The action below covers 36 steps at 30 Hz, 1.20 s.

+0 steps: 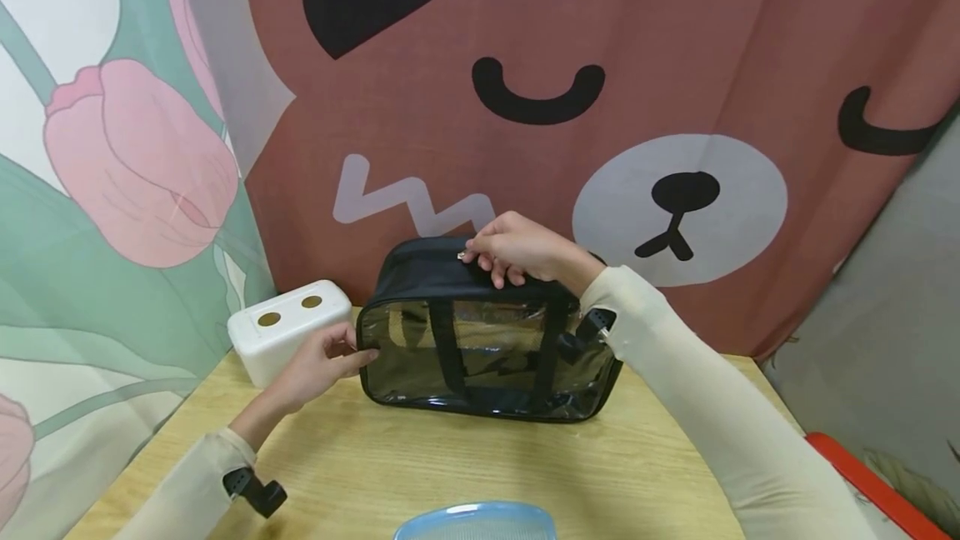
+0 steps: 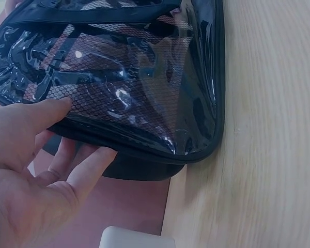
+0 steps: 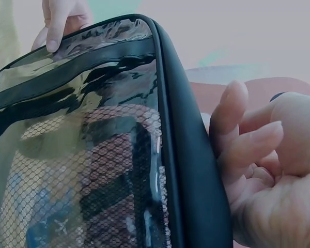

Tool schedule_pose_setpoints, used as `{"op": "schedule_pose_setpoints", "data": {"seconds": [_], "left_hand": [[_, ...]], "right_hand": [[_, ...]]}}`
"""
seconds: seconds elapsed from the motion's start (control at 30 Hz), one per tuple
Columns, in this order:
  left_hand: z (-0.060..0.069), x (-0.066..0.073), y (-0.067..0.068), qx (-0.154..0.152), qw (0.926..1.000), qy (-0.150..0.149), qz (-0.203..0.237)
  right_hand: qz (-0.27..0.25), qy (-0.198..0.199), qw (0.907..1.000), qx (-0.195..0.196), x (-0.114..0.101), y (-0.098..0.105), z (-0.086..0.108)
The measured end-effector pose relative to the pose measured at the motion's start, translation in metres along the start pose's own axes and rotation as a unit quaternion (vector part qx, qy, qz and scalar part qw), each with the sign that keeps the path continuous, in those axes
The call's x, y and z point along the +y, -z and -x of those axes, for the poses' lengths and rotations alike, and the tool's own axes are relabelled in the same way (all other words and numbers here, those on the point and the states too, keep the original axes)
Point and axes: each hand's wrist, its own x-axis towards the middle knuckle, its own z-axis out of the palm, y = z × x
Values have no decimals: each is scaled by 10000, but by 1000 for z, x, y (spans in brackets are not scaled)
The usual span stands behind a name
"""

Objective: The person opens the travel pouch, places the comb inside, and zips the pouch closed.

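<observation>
A black bag [image 1: 491, 357] with a clear front panel and dark straps stands upright on the table. My left hand [image 1: 326, 365] grips its left edge, thumb on the clear front and fingers behind, as the left wrist view shows with the hand [image 2: 46, 155] at the bag's rim [image 2: 144, 152]. At the bag's top, my right hand [image 1: 517, 250] pinches a small metallic zipper pull [image 1: 461, 256]. The right wrist view shows the right hand [image 3: 268, 170] with bent fingers beside the black top; mesh [image 3: 57, 175] is visible through the clear panel.
A white box [image 1: 288, 327] with two round gold-brown spots stands left of the bag. A light blue object [image 1: 476, 522] lies at the table's front edge. Something red [image 1: 870, 482] is at the lower right. Behind hangs a printed cloth [image 1: 420, 132]; the table [image 1: 480, 457] is wooden.
</observation>
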Motion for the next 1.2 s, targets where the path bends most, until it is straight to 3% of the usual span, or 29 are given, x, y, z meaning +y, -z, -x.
{"op": "schedule_pose_setpoints", "data": {"seconds": [0.8, 1.2], "left_hand": [[-1, 3, 2, 11, 9999, -1, -130], [-4, -9, -12, -169, 9996, -176, 123]], "right_hand": [[-59, 184, 9998, -63, -11, -14, -15], [-1, 95, 9999, -70, -4, -25, -20]]}}
